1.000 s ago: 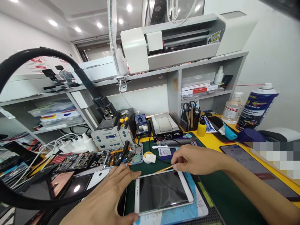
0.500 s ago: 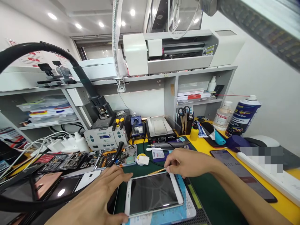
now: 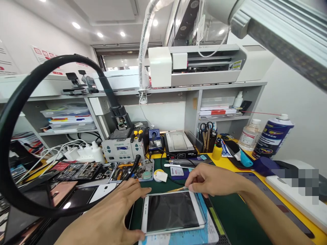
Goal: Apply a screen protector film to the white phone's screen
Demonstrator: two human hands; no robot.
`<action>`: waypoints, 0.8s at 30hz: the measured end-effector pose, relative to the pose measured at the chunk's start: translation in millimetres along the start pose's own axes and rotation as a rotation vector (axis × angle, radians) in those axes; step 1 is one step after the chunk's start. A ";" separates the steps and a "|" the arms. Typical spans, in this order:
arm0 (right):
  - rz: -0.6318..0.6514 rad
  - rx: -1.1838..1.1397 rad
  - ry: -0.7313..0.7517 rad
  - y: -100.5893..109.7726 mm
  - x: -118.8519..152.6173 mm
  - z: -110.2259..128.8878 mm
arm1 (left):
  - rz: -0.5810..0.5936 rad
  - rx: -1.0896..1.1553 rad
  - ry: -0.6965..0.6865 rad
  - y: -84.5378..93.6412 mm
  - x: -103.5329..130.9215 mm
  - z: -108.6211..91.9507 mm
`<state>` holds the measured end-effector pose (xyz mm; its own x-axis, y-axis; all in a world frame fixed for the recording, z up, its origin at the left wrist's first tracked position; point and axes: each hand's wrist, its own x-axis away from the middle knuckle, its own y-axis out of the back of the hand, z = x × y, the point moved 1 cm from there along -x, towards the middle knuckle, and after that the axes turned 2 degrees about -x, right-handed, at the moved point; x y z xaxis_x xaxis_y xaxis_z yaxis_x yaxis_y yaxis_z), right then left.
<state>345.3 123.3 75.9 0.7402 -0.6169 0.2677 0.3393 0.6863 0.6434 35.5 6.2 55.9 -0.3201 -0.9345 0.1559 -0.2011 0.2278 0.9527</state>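
A white phone [image 3: 173, 211] with a dark screen lies sideways on a blue-and-white pad [image 3: 211, 231]. My left hand [image 3: 112, 211] spans its left end, with the thumb at the near corner and fingertips at the far one. My right hand [image 3: 213, 180] is closed in a pinch on a thin gold-coloured tool [image 3: 176, 189]. This tool lies along the phone's far edge, pointing left; its tip is hard to make out. The right fingers are beside the phone's far right corner.
A parts tray [image 3: 133, 170] and several phones lie to the left. Behind stand a soldering station [image 3: 122, 148] and a heating plate [image 3: 180, 143]. A black hose [image 3: 15, 190] loops at the left. On the right are a spray can [image 3: 273, 137] and another phone [image 3: 276, 200].
The camera view has shifted, moving the scene right and slightly down. Both hands keep nearly the same places on the phone, and the right hand still pinches the thin tool.
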 end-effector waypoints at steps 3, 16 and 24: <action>0.007 -0.024 -0.015 1.6 0.9 1.7 | -0.009 0.026 -0.015 3.0 0.9 -3.2; 0.012 -0.135 -0.039 0.2 -2.5 -3.8 | -0.024 0.073 -0.071 7.5 0.6 -4.2; -0.020 -0.165 -0.031 -0.9 5.2 6.0 | -0.015 0.043 -0.064 15.6 1.7 -11.6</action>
<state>345.4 117.1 81.0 0.7151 -0.6407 0.2793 0.4464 0.7262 0.5228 42.6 5.0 74.0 -0.3746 -0.9190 0.1231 -0.2460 0.2265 0.9424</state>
